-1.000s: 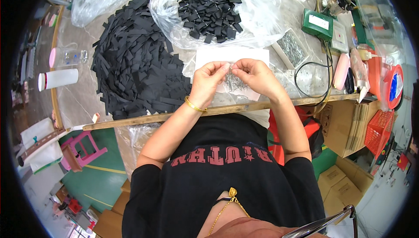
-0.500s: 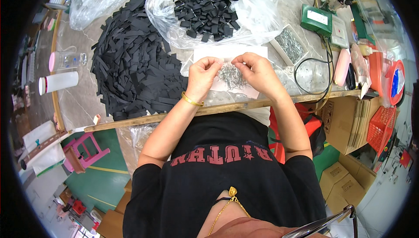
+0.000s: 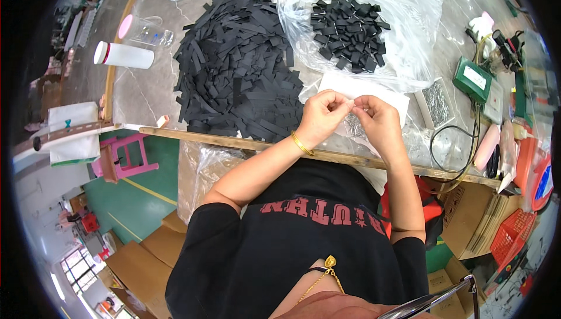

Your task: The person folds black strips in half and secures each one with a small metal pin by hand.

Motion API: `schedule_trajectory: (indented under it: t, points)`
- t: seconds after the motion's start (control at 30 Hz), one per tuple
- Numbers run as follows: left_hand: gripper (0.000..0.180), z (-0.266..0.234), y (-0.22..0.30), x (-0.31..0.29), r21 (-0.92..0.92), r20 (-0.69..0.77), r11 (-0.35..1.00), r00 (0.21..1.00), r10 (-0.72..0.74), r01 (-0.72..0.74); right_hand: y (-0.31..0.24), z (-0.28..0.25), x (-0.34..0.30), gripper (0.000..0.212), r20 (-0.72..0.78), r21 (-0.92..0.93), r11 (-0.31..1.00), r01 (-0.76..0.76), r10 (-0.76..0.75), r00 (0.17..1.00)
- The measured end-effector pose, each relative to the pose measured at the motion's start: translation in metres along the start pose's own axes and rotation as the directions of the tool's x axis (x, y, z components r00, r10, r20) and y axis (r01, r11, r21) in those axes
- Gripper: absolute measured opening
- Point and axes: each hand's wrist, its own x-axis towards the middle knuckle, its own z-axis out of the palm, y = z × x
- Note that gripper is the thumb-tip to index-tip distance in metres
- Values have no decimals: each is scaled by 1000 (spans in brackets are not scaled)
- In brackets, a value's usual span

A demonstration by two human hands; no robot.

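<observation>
My left hand (image 3: 322, 119) and my right hand (image 3: 378, 121) meet fingertip to fingertip over the near table edge. Both are closed in a pinch, and what sits between them is too small to make out. Beneath them lies a heap of thin silvery metal pieces (image 3: 353, 126), partly covered by the hands, on a white sheet (image 3: 397, 101). To the left spreads a large pile of flat black strips (image 3: 234, 67). Beyond the hands, small folded black pieces (image 3: 349, 33) are gathered on a clear plastic bag (image 3: 412, 21).
A white open box (image 3: 433, 104) of metal pieces stands to the right, near a green box-shaped device (image 3: 472, 80) and a looped black cable (image 3: 435, 149). A white bottle (image 3: 131, 56) and a clear pink-lidded bottle (image 3: 149, 31) lie at the left. A wooden strip (image 3: 234, 142) edges the table.
The view has turned, so the table's things appear shifted right. My hands, apart before over the metal pieces, have come together with their fingertips touching.
</observation>
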Motion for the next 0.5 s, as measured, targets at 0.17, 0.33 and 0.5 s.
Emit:
schedule_trajectory:
  t: [0.17, 0.33, 0.5]
  points:
    - [7, -29, 15, 9, 229, 74, 973, 997, -36, 18, -1, 8, -2, 11, -37, -178, 969, 172, -182, 983]
    - [16, -101, 41, 53, 738, 419, 448, 863, 283, -505, -3, 2, -3, 7, -88, -163, 968, 192, -208, 974]
    - [21, -115, 41, 77, 714, 635, 383, 773, -1, -586, -7, 7, -2, 6, -81, -86, 965, 248, -254, 964]
